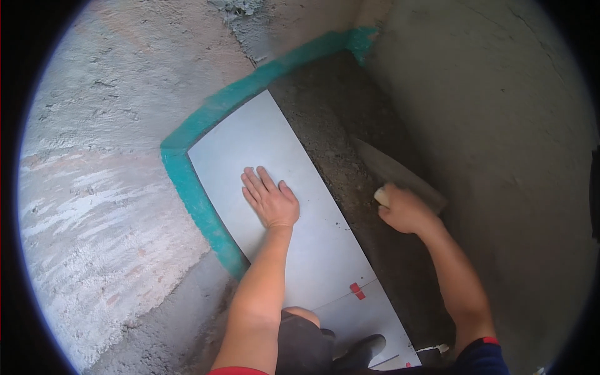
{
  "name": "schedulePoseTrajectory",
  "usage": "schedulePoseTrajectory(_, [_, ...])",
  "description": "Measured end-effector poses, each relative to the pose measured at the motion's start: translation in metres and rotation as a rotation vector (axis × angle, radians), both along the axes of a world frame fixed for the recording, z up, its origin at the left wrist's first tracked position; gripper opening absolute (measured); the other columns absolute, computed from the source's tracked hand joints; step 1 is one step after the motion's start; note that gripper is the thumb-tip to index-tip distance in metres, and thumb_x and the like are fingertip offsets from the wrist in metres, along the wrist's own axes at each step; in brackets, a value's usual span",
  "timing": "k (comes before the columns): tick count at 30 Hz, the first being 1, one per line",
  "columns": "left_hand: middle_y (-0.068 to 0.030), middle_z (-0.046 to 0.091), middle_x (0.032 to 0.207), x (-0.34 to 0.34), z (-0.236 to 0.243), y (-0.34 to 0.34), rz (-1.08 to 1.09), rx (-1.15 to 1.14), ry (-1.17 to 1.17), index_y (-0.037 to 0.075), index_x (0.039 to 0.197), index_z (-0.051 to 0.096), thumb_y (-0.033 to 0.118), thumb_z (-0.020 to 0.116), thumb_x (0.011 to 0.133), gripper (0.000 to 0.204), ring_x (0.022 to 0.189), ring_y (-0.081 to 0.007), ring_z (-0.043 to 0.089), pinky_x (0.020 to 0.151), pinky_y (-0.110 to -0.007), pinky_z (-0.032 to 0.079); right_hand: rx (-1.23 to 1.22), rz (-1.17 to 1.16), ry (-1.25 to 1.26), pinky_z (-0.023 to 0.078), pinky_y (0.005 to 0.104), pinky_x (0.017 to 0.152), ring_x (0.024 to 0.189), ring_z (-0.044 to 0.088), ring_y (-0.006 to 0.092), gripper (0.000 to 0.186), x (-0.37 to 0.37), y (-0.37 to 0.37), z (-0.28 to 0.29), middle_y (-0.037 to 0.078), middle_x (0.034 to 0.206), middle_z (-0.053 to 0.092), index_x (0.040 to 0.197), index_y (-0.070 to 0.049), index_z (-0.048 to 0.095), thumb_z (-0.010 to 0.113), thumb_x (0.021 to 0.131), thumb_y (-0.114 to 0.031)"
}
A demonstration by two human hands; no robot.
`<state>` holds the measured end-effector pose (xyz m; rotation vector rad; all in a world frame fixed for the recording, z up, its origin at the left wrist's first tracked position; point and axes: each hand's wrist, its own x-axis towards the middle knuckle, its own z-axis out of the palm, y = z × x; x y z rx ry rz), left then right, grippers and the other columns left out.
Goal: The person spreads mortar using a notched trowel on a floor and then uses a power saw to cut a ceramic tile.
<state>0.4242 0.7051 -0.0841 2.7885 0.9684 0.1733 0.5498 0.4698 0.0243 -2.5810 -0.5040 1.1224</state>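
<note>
Two pale tiles are seen laid end to end — the far tile [237,137] and the near tile [356,315] — with a red tab [357,291] at their seam. That much looks done; the dark mortar strip [319,112] to their right is left untiled. The far tile is bordered on its left and far edges by a teal band [199,206]. On its face the left hand [270,200] is laid flat, fingers slightly spread with nothing pinched, so the tile lies directly beneath them. By the right hand [406,209] a trowel [394,172] is held at the mortar strip, fingers curled round its pale handle, apart from the far tile; whether the blade is touching mortar cannot be told.
</note>
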Motion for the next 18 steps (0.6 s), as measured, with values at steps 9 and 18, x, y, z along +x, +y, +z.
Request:
schedulePoseTrajectory(9, [-0.0267,0.021,0.151,0.013,-0.002,-0.009,-0.019,0.042,-0.020,-0.005,0.141,0.032,0.022,0.049,0.091,0.060,0.142,-0.0398,0.016,0.115,-0.049,0.011,-0.043,-0.061,0.008,0.053,0.0502,0.078,0.087,0.063,0.0446,0.044,-0.040,0.010,-0.003,0.028,0.089,0.065,0.115,0.005,0.044,0.062,0.083,-0.019])
schedulePoseTrajectory(18, [-0.0268,0.018,0.152,-0.004,-0.009,0.003,0.005,0.067,0.032,-0.005,0.142,0.030,0.026,0.045,0.092,0.061,0.143,-0.0391,0.012,0.116,-0.049,0.007,-0.132,-0.145,-0.001,0.052,0.0509,0.079,0.089,0.064,0.0425,0.037,-0.045,-0.035,0.056,0.027,0.093,0.065,0.115,0.001,0.046,0.058,0.086,-0.019])
